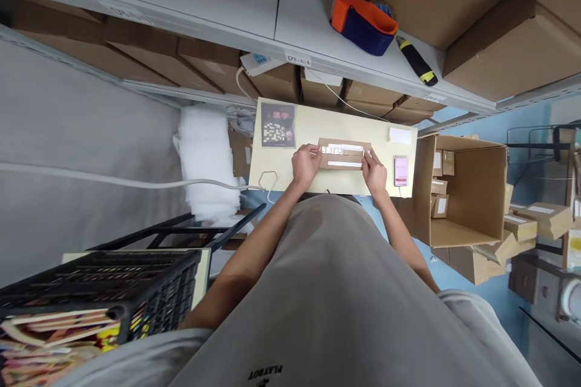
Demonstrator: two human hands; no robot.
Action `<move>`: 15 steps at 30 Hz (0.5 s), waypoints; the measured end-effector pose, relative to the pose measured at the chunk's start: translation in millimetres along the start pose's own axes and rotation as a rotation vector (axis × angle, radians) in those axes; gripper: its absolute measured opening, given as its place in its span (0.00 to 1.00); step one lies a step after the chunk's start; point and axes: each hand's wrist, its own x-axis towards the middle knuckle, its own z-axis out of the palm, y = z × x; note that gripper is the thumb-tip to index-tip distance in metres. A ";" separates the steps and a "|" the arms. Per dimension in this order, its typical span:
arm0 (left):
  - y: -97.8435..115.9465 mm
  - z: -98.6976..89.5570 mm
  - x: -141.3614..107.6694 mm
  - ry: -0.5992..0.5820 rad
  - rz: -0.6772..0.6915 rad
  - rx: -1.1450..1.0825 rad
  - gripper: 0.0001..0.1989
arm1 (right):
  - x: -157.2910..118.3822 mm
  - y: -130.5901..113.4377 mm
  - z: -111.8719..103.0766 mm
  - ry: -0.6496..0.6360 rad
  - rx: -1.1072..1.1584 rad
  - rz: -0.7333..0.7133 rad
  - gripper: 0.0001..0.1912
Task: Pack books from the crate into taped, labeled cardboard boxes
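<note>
A small flat cardboard box lies on the pale yellow tabletop in front of me. Along its middle runs a strip with white and dark printed patches, and paler bands show above and below it. My left hand grips the box's left end, fingertips pinched at its edge. At the opposite end, my right hand has its thumb and fingers closed on the corner. Whatever lies under the box's flaps is too small to make out.
On the table are a dark printed packet, a phone and white paper. A shelf above holds an orange-and-blue tape dispenser and a utility knife. An open carton stands right; a black crate stands left.
</note>
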 end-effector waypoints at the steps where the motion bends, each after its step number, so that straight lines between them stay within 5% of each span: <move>1: -0.3 -0.7 1.4 -0.005 -0.004 -0.002 0.07 | -0.2 -0.9 -0.5 0.002 0.000 0.005 0.28; 9: -10.7 -1.1 -0.6 -0.036 -0.021 -0.102 0.07 | -10.1 5.0 1.3 0.001 0.138 0.056 0.28; 15: -19.7 6.5 21.2 -0.034 -0.092 -0.186 0.04 | 17.7 21.7 2.2 0.058 0.387 0.168 0.27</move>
